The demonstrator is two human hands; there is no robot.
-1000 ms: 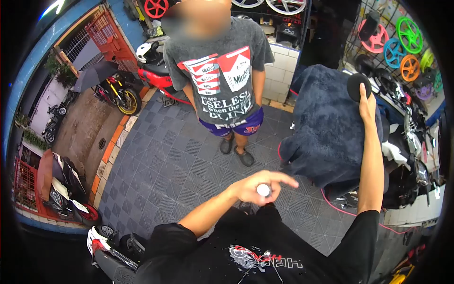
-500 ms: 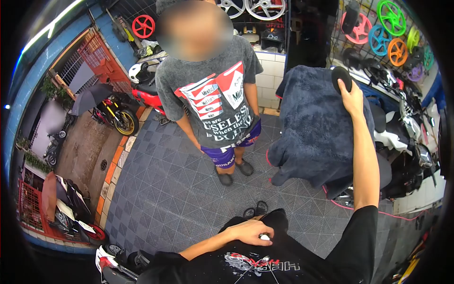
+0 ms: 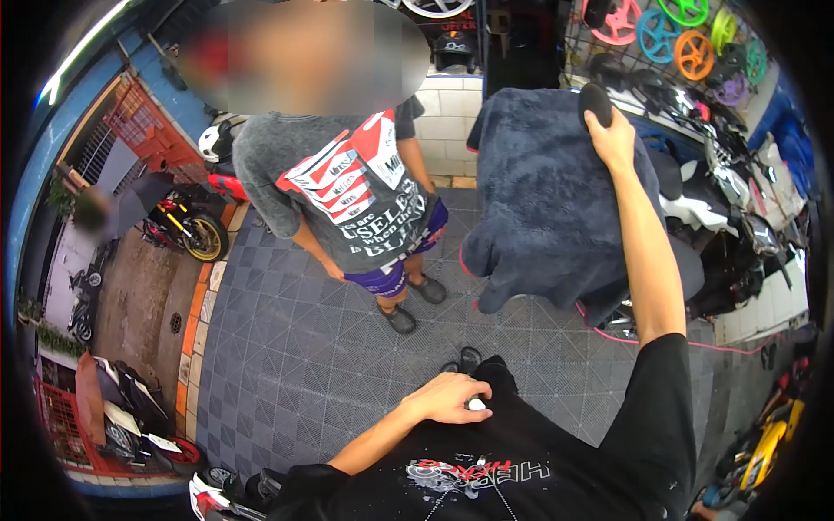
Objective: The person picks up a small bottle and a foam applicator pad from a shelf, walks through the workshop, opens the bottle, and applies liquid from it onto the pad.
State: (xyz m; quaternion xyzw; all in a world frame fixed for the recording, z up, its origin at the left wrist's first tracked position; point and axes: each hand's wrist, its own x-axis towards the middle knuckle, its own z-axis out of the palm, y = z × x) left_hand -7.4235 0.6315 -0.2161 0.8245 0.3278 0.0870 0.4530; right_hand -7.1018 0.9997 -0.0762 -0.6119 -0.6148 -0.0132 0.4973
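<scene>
My right hand is stretched out at the upper right, closed on a round black pad. Under and beside it lies a dark blue-grey towel, draped over a bulky object whose shape is hidden. In front of my black shirt, my left hand has its fingers wrapped round a small object with a white end; the rest of that object is covered by the fingers.
Facing me stands a person in a grey printed T-shirt. Parked motorcycles are on the left, with more at the right. Coloured wheels hang at the upper right. A pink hose runs along the tiled floor.
The view has shifted. My left hand has dropped toward my shirt, and its extended fingers have curled in. My right hand still holds the pad at the towel. The other person appears nearer and further left.
</scene>
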